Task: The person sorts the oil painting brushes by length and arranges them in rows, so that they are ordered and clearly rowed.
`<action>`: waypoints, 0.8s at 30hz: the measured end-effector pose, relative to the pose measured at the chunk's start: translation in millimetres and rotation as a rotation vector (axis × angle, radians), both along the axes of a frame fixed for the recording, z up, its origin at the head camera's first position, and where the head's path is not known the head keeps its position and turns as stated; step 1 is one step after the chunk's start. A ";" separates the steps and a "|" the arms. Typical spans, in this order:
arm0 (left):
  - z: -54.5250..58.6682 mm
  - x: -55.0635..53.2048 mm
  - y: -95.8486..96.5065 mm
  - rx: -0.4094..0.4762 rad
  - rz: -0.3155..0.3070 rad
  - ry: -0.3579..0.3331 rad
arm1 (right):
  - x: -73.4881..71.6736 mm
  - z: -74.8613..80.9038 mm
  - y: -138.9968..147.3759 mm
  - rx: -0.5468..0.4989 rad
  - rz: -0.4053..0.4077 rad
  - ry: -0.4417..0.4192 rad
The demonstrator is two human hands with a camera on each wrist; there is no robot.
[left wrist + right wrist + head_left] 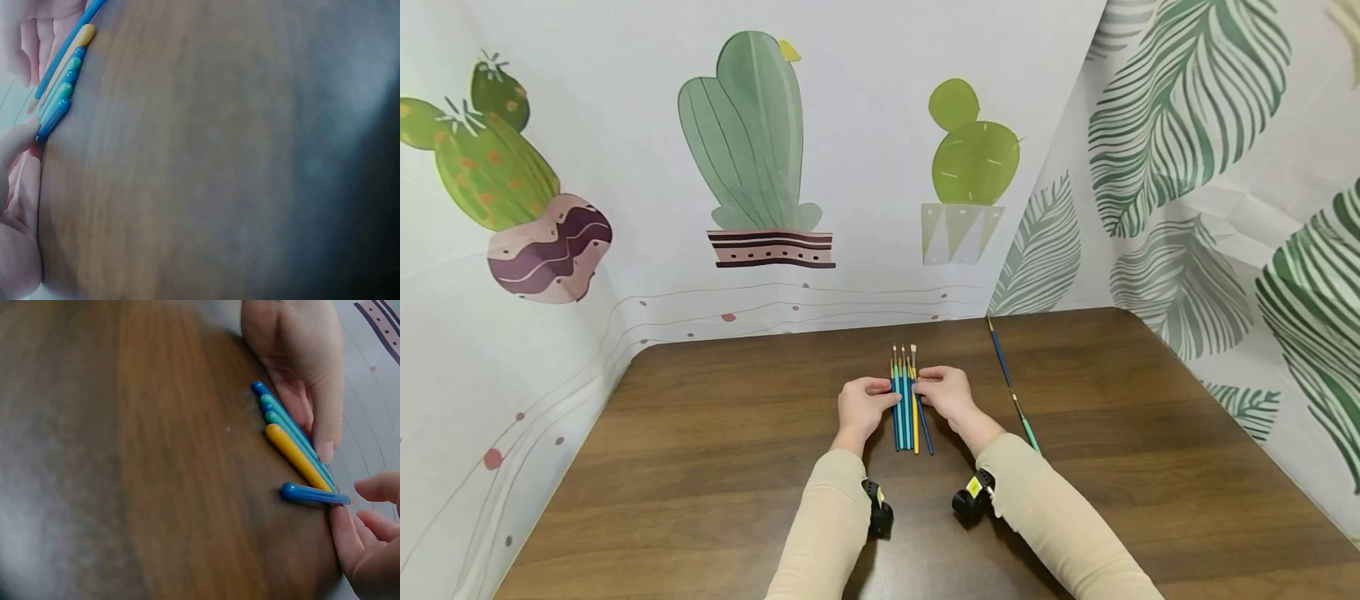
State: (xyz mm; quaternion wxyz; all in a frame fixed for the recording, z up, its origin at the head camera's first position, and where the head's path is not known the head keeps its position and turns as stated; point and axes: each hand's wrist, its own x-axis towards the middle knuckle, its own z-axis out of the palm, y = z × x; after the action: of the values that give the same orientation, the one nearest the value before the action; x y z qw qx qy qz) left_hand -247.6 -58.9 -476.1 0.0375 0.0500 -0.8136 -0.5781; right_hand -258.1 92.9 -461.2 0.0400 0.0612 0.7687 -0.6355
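"How did the brushes lie?"

"Side by side on the tabletop (737, 417), handle ends near, bristles at the far end. Slim blue and teal brushes (902, 425) alternated in a tight row."

"And the yellow brush (916, 432)?"

"Just to their right, nearly parallel, with a thicker handle."

"The last blue brush (927, 430)?"

"Slanted at the right end, its rounded handle tip splayed away from the yellow one. Some narrow bristle heads showed, plus a broad, pale, flat one."

Two hands (863, 404), one yellow brush (916, 432), two teal brushes (272, 417) and at least three blue brushes (312, 494) bunched; two loose brushes (1001, 355) toward three o'clock; three printed cacti (763, 142).
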 end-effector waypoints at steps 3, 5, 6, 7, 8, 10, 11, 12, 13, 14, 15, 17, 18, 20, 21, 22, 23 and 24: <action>0.6 0.3 -0.2 0.000 -0.002 0.004 | -0.1 0.4 -2.1 0.122 0.008 0.044; 1.0 0.5 -0.6 0.000 -0.002 0.002 | 0.0 1.6 -3.1 0.196 0.014 0.064; 1.0 0.7 -0.6 -0.002 -0.002 0.003 | 0.0 2.1 -3.5 0.229 0.015 0.069; 1.1 0.9 -0.7 -0.004 -0.002 0.005 | 0.1 2.6 -3.7 0.253 0.021 0.074; 1.2 1.0 -0.8 -0.004 -0.002 0.005 | 0.4 3.2 -3.8 0.270 0.027 0.076; 1.1 1.2 -0.8 -0.001 -0.002 0.003 | 0.3 3.8 -3.8 0.289 0.035 0.079; 1.3 1.4 -0.6 -0.003 -0.001 0.003 | 0.1 4.0 -3.6 0.292 0.039 0.081; 1.3 1.4 -0.6 -0.005 -0.001 0.005 | -0.2 3.9 -3.4 0.297 0.038 0.082; 1.4 1.3 -0.6 -0.004 0.000 0.004 | -0.5 3.7 -3.2 0.300 0.037 0.083; 1.5 1.3 -0.5 -0.005 0.001 0.003 | -0.8 3.3 -3.0 0.298 0.036 0.084; 1.5 1.4 -0.4 -0.008 0.003 0.001 | -1.0 2.9 -2.7 0.294 0.033 0.085; 1.8 1.6 -0.1 -0.017 0.006 0.002 | -1.1 1.9 -2.1 0.272 0.030 0.080; 1.6 1.7 0.0 -0.020 0.007 0.002 | -1.1 1.5 -1.8 0.257 0.026 0.074; 1.7 2.0 0.2 -0.025 0.010 -0.004 | -0.9 0.6 -0.7 0.225 0.023 0.060; 1.7 2.1 0.3 -0.024 0.011 -0.008 | -0.8 0.7 -0.1 0.207 0.020 0.051; 1.6 2.2 0.3 -0.022 0.012 -0.011 | -0.8 0.7 0.7 0.188 0.016 0.042; 1.6 2.2 0.3 -0.019 0.012 -0.011 | -1.0 0.8 1.6 0.174 0.011 0.034; 1.4 2.2 0.3 -0.017 0.012 -0.010 | -1.2 1.0 2.6 0.160 0.007 0.028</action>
State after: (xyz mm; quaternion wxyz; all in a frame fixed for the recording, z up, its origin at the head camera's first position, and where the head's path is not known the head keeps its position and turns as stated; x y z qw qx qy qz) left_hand -245.5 -58.6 -474.7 0.0372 0.0574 -0.8184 -0.5705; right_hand -259.3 95.5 -460.2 0.0264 0.0527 0.8178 -0.5725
